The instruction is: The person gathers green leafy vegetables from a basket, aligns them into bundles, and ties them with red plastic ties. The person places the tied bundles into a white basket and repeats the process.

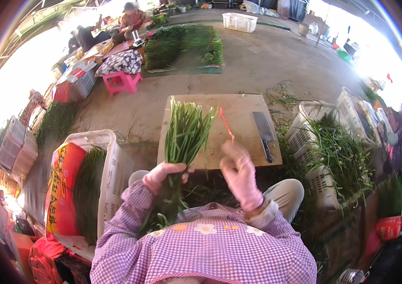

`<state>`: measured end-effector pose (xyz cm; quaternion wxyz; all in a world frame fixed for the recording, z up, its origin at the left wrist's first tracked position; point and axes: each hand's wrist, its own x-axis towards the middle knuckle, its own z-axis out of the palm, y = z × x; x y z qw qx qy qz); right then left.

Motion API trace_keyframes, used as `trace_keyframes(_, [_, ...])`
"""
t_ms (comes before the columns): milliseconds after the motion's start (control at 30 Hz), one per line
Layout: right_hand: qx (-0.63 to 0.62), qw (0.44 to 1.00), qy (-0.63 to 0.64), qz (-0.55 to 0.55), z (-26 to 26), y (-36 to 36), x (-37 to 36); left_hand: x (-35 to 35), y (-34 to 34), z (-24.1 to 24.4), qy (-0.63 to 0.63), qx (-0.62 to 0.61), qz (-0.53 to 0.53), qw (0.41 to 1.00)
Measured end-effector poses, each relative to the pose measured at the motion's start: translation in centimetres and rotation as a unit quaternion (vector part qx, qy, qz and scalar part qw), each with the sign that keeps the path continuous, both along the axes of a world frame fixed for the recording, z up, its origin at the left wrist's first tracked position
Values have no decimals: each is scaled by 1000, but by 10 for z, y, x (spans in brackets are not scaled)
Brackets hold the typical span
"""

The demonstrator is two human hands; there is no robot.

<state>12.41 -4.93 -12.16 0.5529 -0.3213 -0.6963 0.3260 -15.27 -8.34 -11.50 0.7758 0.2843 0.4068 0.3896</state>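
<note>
My left hand (pixel 167 174), in a pink glove with bare fingertips, grips a bunch of green garlic chives (pixel 186 131). The pale cut ends point away from me over a wooden cutting board (pixel 215 156), and the leafy ends hang down towards my lap. My right hand (pixel 238 174), also in a pink glove, is blurred and raised over the board's near edge. A thin red tie (pixel 226 122) extends from its fingertips. On the right side of the board lies a cleaver (pixel 263 133) with a black handle towards me.
White plastic crates stand on my left (pixel 110 170) and right (pixel 323 184), the right one heaped with loose greens (pixel 343 156). Ahead are stacked chives (pixel 185 46), a pink stool (pixel 121 83) and a white crate (pixel 240 23). A seated person (pixel 131 21) is at the far left.
</note>
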Motion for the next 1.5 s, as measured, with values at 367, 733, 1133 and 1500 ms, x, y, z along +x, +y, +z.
trace_keyframes(367, [-418, 898, 131, 46, -9, 27, 99, 20, -50, 17, 51, -23, -69, 996])
trace_keyframes(733, [28, 974, -206, -85, -23, 29, 72, 56, -39, -2, 122, -23, -87, 989])
trace_keyframes(1133, [-349, 753, -478, -289, -22, 46, 196, 49, -43, -2, 79, -27, -45, 995])
trace_keyframes(1500, [-413, 909, 38, -45, -84, 62, 140, 42, -40, -10, 46, -73, -81, 993])
